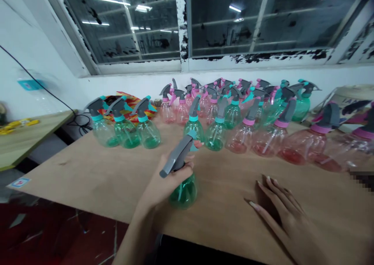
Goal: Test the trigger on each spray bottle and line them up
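Observation:
My left hand (178, 171) is wrapped round the neck of a green spray bottle (184, 195), which has a grey sprayer head and a turquoise collar. Its nozzle points away from me, and the bottle stands on or just over the wooden table (117, 179). Some of its trigger is hidden by my fingers. To the right, my right hand (283, 210) rests palm down near the tabletop with fingers stretched out, holding nothing. Just beyond my left hand stand another green spray bottle (215, 138) and a pink spray bottle (240, 140).
Three green spray bottles (150, 134) stand at the back left, before a red and yellow packet (128, 103). Several pink and green bottles crowd the back by the wall. A second table (35, 136) with yellow items is at left; a white bag (350, 95) sits back right.

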`<act>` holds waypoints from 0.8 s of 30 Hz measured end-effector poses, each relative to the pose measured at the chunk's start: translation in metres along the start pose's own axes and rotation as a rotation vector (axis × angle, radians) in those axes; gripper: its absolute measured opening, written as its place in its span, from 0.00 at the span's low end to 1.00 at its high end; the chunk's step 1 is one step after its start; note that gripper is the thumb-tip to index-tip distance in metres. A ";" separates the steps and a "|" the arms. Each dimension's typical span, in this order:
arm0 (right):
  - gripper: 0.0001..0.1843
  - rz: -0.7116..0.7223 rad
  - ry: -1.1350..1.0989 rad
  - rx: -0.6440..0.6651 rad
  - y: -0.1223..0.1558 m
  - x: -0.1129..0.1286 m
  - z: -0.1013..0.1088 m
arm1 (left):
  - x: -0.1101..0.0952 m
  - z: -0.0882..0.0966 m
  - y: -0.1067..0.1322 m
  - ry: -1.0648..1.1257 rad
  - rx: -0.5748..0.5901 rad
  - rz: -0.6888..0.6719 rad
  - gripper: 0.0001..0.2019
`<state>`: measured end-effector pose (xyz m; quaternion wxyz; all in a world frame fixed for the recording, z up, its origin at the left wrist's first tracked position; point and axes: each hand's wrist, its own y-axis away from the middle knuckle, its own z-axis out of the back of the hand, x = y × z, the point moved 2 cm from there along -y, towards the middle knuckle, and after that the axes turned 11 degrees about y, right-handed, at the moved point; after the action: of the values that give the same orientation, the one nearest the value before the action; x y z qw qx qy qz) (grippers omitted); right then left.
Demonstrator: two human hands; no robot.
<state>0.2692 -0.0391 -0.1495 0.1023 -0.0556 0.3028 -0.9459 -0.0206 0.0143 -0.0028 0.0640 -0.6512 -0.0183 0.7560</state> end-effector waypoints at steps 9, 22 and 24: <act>0.35 0.009 -0.006 0.036 -0.002 -0.002 0.002 | -0.003 -0.010 0.004 -0.032 -0.113 -0.127 0.12; 0.35 0.043 -0.033 0.079 -0.004 -0.005 0.006 | -0.008 -0.012 0.005 -0.098 -0.168 -0.139 0.08; 0.35 0.034 -0.028 0.070 -0.004 -0.005 0.006 | -0.008 -0.012 0.004 -0.099 -0.162 -0.156 0.11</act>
<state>0.2748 -0.0376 -0.1425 0.1245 -0.0599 0.2688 -0.9533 -0.0079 0.0086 0.0029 0.0688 -0.6128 -0.1330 0.7759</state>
